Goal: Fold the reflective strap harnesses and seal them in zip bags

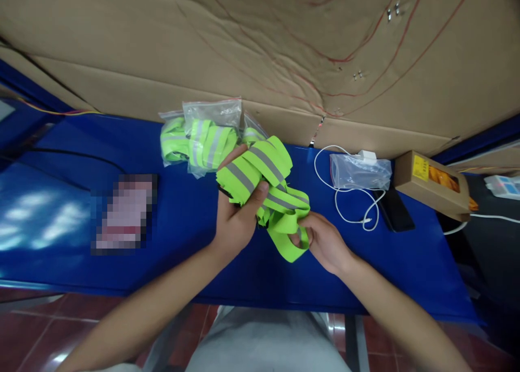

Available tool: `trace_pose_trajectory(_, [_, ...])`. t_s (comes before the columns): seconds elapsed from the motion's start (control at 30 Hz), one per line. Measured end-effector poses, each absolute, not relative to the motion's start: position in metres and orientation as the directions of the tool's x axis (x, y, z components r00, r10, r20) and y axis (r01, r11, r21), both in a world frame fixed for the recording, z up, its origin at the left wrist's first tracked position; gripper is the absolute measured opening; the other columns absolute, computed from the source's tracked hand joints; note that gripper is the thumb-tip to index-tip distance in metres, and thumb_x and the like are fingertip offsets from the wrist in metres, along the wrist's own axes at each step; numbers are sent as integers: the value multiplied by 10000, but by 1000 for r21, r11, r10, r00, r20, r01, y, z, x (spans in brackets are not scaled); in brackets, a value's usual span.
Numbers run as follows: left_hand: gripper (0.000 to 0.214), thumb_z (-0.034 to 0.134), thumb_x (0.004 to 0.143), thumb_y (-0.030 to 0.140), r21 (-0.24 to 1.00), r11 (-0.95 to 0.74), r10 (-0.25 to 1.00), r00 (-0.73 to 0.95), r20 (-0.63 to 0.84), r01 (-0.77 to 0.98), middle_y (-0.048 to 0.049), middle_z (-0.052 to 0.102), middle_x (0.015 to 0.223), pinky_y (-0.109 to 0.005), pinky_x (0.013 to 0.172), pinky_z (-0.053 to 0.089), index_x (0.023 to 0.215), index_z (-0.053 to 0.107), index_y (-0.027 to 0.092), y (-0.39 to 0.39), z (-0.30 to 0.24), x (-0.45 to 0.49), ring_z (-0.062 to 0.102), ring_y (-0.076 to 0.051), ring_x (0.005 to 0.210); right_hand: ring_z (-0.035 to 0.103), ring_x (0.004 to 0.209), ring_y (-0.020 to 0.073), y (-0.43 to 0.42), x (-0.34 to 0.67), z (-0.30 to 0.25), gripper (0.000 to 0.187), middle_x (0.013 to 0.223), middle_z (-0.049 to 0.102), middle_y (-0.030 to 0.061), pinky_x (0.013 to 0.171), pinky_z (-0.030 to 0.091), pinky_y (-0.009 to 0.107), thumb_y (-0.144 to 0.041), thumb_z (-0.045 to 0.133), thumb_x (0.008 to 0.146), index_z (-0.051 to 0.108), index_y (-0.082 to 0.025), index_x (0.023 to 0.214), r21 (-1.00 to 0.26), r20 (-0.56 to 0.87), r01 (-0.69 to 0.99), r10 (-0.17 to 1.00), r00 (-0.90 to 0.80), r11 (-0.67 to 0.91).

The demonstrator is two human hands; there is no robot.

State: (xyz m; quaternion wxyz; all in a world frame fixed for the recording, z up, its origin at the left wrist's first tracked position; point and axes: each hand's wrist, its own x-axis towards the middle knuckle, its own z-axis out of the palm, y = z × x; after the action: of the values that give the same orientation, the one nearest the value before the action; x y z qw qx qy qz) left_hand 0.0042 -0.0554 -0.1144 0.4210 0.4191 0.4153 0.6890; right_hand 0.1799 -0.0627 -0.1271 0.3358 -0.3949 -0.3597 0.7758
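Note:
A bundle of lime-yellow reflective straps (254, 169) with grey stripes is raised above the blue table. My left hand (238, 217) is wrapped round the bundle from below, its thumb pressed on the front. At the lower right, my right hand (325, 242) grips looped strap ends, some fingers hidden behind the fabric. Just beyond my left hand lie clear zip bags (213, 112) filled with more of the same straps. One bag is partly covered by the bundle.
Brown cardboard (142, 52) stands along the back of the blue table (170, 220). To the right are a white cable (339, 212), a clear plastic bag (357, 171), a black phone (392, 209) and a cardboard box (433, 185). A pixelated pinkish item (125, 212) lies left.

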Motion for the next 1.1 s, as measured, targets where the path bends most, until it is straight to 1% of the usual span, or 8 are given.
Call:
trace_pose_trajectory(0.1, [494, 862, 820, 324, 876, -206, 946, -316, 66, -435, -5, 714, 1278, -392, 1031, 582, 1267, 654, 370, -54, -98, 6, 587, -276, 1358, 369, 496, 113, -61, 183, -122, 235, 515, 438, -51, 569, 374, 278, -334, 567, 884, 567, -199, 692, -860, -280, -232, 801, -530, -454])
trace_pose_trajectory(0.27, [590, 899, 764, 270, 841, -183, 950, -311, 18, -509, 11, 688, 1353, -373, 958, 613, 1285, 647, 382, -54, -89, 5, 577, -284, 1375, 338, 518, 132, -55, 184, -121, 486, 576, 383, -51, 534, 404, 277, -628, 413, 1001, 648, -206, 952, -847, -337, -227, 816, -469, -481])
trace_pose_trajectory(0.47, [421, 852, 821, 257, 824, -159, 960, -281, 0, -544, 5, 731, 1255, -362, 961, 599, 1196, 684, 351, -50, -94, -1, 579, -269, 1376, 588, 692, 153, -52, 186, -123, 399, 845, 654, 22, 647, 490, 276, -424, 845, 748, 665, -197, 1021, -832, -376, -203, 794, -478, -517])
trace_pose_trajectory(0.57, [424, 850, 819, 255, 812, -133, 966, -259, -23, -568, 9, 734, 1241, -365, 967, 594, 1197, 684, 352, -49, -92, -1, 568, -274, 1385, 543, 605, 135, -55, 186, -126, 308, 738, 612, -18, 561, 433, 257, -392, 833, 764, 626, -209, 899, -933, -295, -87, 883, -366, -348])
trace_pose_trajectory(0.67, [500, 855, 808, 257, 813, -140, 963, -267, -20, -565, 15, 698, 1320, -369, 995, 588, 1255, 660, 366, -50, -91, 1, 542, -277, 1408, 559, 646, 143, -61, 186, -129, 238, 734, 594, -21, 594, 455, 269, -340, 768, 865, 571, -222, 805, -985, 52, 150, 973, -226, 87])
trace_pose_trajectory(0.83, [455, 872, 796, 252, 844, -149, 955, -297, -13, -516, 25, 710, 1286, -344, 1076, 547, 1192, 684, 373, -54, -97, 8, 569, -231, 1376, 725, 1042, 227, -70, 190, -132, 162, 1142, 725, 68, 812, 586, 363, -127, 613, 955, 546, -266, 1005, -766, 528, 312, 826, -195, 563])
trace_pose_trajectory(1.03, [450, 862, 807, 233, 811, -166, 952, -304, -16, -562, 30, 706, 1318, -320, 1088, 533, 1200, 687, 363, -50, -98, 8, 599, -212, 1347, 760, 962, 206, -67, 200, -129, 352, 1144, 738, 72, 736, 589, 316, 3, 504, 927, 650, -270, 1095, -339, 646, 583, 634, -427, 738])
trace_pose_trajectory(1.1, [506, 875, 787, 240, 803, -158, 951, -306, -32, -575, 23, 698, 1349, -327, 1038, 565, 1236, 676, 363, -48, -97, 5, 601, -239, 1353, 767, 917, 195, -69, 197, -128, 335, 1123, 751, 60, 718, 589, 302, -19, 506, 945, 664, -274, 1094, -296, 637, 570, 603, -480, 767])
